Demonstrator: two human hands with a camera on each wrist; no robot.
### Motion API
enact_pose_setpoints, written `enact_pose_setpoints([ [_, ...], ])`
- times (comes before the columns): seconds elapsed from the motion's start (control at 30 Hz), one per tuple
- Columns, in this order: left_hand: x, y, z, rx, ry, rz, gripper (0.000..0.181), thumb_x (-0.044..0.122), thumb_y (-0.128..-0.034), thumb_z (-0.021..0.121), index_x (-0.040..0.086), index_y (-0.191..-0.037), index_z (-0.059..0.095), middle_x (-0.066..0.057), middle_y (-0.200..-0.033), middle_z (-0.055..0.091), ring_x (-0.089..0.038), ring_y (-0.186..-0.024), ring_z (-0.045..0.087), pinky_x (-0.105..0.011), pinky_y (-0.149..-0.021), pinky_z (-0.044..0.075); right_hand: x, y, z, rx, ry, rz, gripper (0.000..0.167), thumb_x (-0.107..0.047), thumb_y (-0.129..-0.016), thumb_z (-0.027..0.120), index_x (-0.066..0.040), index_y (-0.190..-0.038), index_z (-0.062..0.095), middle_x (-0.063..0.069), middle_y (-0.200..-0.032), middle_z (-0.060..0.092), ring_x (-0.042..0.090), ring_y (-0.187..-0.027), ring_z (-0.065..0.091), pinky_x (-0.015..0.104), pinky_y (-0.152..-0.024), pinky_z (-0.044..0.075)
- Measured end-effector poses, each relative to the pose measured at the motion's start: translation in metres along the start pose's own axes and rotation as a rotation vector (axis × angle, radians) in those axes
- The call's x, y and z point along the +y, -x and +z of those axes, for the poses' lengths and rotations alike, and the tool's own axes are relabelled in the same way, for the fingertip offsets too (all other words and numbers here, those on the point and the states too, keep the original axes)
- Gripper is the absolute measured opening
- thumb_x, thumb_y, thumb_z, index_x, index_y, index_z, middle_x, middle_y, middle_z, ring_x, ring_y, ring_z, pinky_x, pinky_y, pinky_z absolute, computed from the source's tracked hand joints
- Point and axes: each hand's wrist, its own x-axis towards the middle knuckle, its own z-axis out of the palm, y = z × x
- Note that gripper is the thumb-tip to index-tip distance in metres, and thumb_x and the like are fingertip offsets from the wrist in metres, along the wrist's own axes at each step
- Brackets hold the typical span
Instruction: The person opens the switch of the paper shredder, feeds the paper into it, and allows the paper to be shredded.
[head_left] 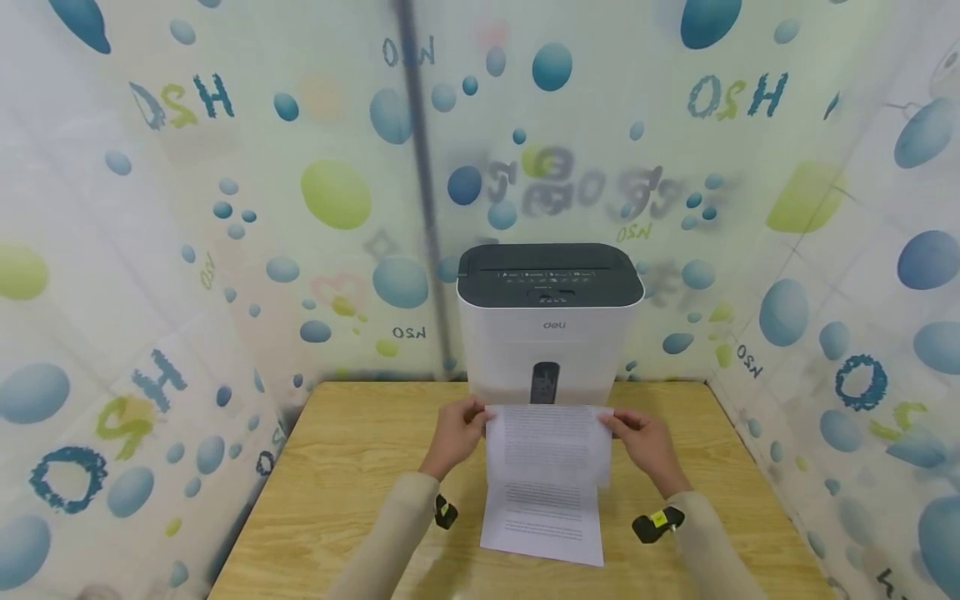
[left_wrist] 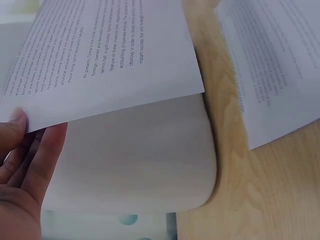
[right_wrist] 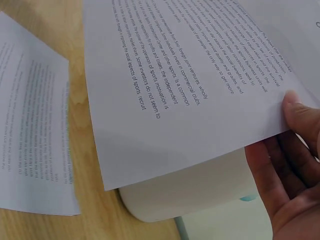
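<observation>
One white sheet (head_left: 555, 443) with rows of dark print.

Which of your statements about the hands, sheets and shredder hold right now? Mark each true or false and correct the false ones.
1. The left hand and right hand pinch opposite side edges of the upper sheet. True.
2. The upper sheet is blank. False: it carries printed text.
3. The lower sheet rests on the table. True.
4. The shredder stands beyond the upper sheet, seen from the person. True.
5. The shredder's top is white. False: it is dark.
</observation>
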Motion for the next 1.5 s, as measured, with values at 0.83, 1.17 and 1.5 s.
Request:
enact_pose_setpoints([
  [0.83,0.044,-0.041,-0.030,0.078,-0.082,0.072,0.010,0.007,-0.0954,0.071,0.006,-0.085,0.069,-0.006,-0.075,0.071,-0.011,-0.064,0.064,-0.025,-0.060,0.055,-0.059,-0.023,-0.021,0.061,0.049,-0.149,0.032,-0.032,-0.094,0.077,-0.002,-0.107,0.078,0.006,-0.090,0.075,0.009,-0.079,0.067,0.020,-0.070,0.056],
  [1.17,0.061,-0.058,-0.041,0.106,-0.089,0.115,0.011,0.007,-0.0956,0.070,0.007,-0.084,0.069,-0.007,-0.076,0.073,-0.013,-0.063,0.064,-0.025,-0.059,0.055,-0.079,-0.030,-0.028,0.066,0.070,-0.203,0.030,-0.032,-0.095,0.075,-0.004,-0.106,0.078,0.008,-0.095,0.075,0.010,-0.081,0.067,0.018,-0.072,0.054],
  [1.5,0.078,-0.072,-0.053,0.121,-0.087,0.168,0.012,0.009,-0.0967,0.070,0.006,-0.085,0.070,-0.009,-0.076,0.074,-0.029,-0.064,0.068,-0.025,-0.057,0.054,-0.101,-0.039,-0.036,0.049,0.079,-0.208,0.036,-0.040,-0.095,0.073,-0.006,-0.109,0.077,0.009,-0.101,0.076,0.007,-0.082,0.070,0.021,-0.071,0.054],
])
